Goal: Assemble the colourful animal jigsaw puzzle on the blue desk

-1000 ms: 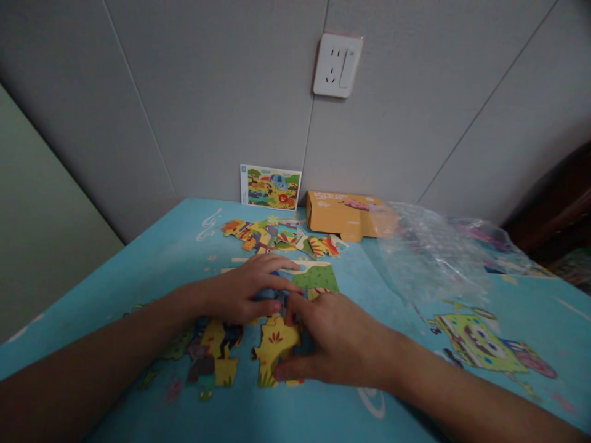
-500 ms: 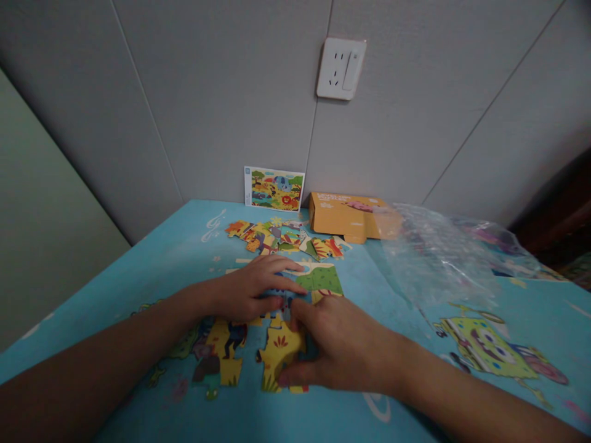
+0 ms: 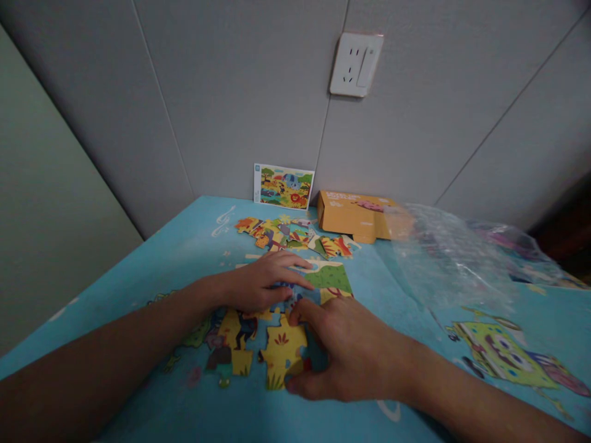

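Note:
My left hand lies with its fingers spread over the upper part of a partly joined puzzle, hiding some of it. Beside it, my right hand has thumb and index finger apart at the right edge of a yellow puzzle section, both tips touching or close to it. That section stands a little apart from other joined pieces at the lower left, below my left wrist. Loose puzzle pieces are piled behind my hands.
A picture card leans on the wall. An orange box and a crumpled clear plastic bag are at the back right of the blue printed table cover. A socket is on the wall.
The view has shifted, so everything sits slightly further right. My right hand's thumb has drawn slightly away from the lower edge of the yellow section. My left hand stays spread on the puzzle.

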`<state>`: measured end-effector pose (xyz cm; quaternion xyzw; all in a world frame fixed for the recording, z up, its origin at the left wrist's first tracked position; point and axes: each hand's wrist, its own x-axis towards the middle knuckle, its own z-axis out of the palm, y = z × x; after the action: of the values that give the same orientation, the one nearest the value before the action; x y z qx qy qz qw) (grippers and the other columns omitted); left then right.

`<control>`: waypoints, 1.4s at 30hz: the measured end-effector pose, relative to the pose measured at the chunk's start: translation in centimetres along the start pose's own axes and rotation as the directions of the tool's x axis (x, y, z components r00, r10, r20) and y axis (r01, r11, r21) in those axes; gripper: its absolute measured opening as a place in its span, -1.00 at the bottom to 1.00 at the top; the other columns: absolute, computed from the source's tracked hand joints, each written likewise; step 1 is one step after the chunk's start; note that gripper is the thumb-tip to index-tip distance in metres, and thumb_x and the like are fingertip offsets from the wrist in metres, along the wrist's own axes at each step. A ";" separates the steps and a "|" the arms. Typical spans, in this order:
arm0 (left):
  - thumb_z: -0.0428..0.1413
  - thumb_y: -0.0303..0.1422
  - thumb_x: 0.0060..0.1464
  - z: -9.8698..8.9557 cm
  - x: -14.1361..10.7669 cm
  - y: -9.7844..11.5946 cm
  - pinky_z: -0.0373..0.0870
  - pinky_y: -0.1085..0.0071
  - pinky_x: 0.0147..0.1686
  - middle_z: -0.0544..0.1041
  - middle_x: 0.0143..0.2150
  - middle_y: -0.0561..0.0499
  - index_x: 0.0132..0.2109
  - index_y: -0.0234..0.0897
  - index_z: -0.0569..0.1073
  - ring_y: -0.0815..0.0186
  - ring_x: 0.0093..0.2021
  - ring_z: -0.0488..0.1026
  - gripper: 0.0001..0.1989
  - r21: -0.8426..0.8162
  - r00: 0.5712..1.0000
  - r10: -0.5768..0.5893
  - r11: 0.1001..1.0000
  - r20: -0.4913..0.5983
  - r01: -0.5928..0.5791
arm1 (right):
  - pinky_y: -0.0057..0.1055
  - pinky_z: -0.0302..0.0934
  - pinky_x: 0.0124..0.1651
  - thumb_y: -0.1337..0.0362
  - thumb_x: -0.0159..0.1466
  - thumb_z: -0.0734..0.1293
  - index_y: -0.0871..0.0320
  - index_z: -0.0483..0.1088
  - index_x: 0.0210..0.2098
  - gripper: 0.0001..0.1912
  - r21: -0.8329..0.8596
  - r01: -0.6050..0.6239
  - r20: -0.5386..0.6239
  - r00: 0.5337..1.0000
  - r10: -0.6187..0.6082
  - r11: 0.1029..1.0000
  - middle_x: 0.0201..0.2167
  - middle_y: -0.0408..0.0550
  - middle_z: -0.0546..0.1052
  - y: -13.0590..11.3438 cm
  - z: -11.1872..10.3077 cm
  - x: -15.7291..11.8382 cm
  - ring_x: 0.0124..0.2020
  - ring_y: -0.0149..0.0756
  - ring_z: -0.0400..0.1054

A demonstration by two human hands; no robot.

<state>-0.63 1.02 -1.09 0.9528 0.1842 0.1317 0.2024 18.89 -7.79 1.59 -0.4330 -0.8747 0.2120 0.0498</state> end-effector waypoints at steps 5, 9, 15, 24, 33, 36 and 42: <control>-0.11 -0.31 0.25 -0.2 0.2 -0.2 0.08 0.14 0.22 0.35 0.20 -0.10 0.03 -0.20 0.48 0.18 0.21 0.23 -0.66 -0.095 0.999 -0.019 0.995 -0.039 0.015 | -0.45 -0.03 -0.50 0.01 -0.03 0.38 0.19 0.36 -0.19 -0.51 -0.029 0.012 -0.077 0.997 -0.014 1.000 -0.53 -0.11 0.48 -0.2 1.1 0.4 -0.55 -0.31 0.31; -0.09 -0.38 0.22 -0.1 0.2 -0.2 0.08 0.17 0.22 0.36 0.19 -0.10 0.01 -0.22 0.49 0.21 0.20 0.25 -0.67 -0.097 0.998 -0.040 0.995 -0.049 0.035 | -0.42 -0.10 -0.51 -0.05 -0.01 0.36 0.20 0.37 -0.23 -0.50 -0.087 -0.031 -0.117 0.993 0.021 0.996 -0.48 -0.02 0.52 -0.7 1.8 0.8 -0.51 -0.23 0.36; -0.05 -0.41 0.19 -0.1 0.3 -0.1 0.07 0.15 0.23 0.36 0.19 -0.10 -0.02 -0.23 0.50 0.20 0.21 0.24 -0.70 -0.113 0.998 -0.038 0.993 -0.051 0.032 | -0.39 -0.15 -0.48 -0.13 0.01 0.34 0.17 0.39 -0.26 -0.49 -0.152 -0.077 -0.139 0.989 0.056 0.985 -0.44 0.01 0.55 -1.1 2.0 0.9 -0.46 -0.15 0.40; 0.03 -0.29 0.17 -0.5 -0.2 -0.7 0.04 0.11 0.24 0.29 0.24 -0.15 0.06 -0.24 0.46 0.11 0.25 0.18 -0.66 -0.173 1.000 0.012 0.985 -0.006 -0.013 | -0.37 -0.01 -0.45 -0.13 0.06 0.36 0.18 0.40 -0.19 -0.46 -0.134 -0.008 -0.124 0.992 -0.009 0.991 -0.40 0.01 0.56 -0.9 1.9 0.9 -0.45 -0.16 0.41; 0.00 -0.33 0.20 -0.3 -0.2 -0.3 0.09 0.16 0.22 0.30 0.23 -0.14 0.05 -0.21 0.45 0.16 0.23 0.21 -0.69 -0.137 0.999 0.033 0.990 -0.023 -0.036 | -0.43 0.00 -0.50 0.19 0.28 0.20 0.22 0.22 0.08 -0.59 0.051 0.191 -0.356 0.920 -0.161 0.980 -0.55 -0.15 0.44 -0.3 1.5 0.4 -0.62 -0.40 0.22; 0.03 -0.42 0.13 -0.3 -0.1 -0.4 0.07 0.15 0.23 0.30 0.23 -0.15 0.05 -0.24 0.45 0.14 0.23 0.20 -0.66 -0.127 0.999 0.032 0.991 -0.017 -0.034 | -0.42 0.00 -0.48 0.23 0.28 0.20 0.16 0.32 0.01 -0.67 0.019 0.267 -0.230 0.939 -0.256 0.964 -0.52 -0.13 0.48 -0.4 1.6 0.3 -0.58 -0.39 0.27; 0.09 -0.36 0.05 -0.4 -0.3 -0.2 0.05 0.07 0.23 0.25 0.26 -0.14 0.09 -0.19 0.43 0.07 0.26 0.16 -0.58 -0.090 0.999 0.037 0.995 0.009 -0.036 | -0.39 -0.06 -0.48 0.21 0.29 0.21 0.06 0.45 -0.11 -0.75 -0.089 0.267 -0.053 0.961 -0.272 0.960 -0.45 -0.09 0.56 -0.2 1.6 0.5 -0.50 -0.33 0.37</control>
<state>-1.15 1.20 -0.84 0.9466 0.1594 0.1386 0.2437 17.99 -8.04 0.16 -0.3183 -0.9313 0.1535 0.0890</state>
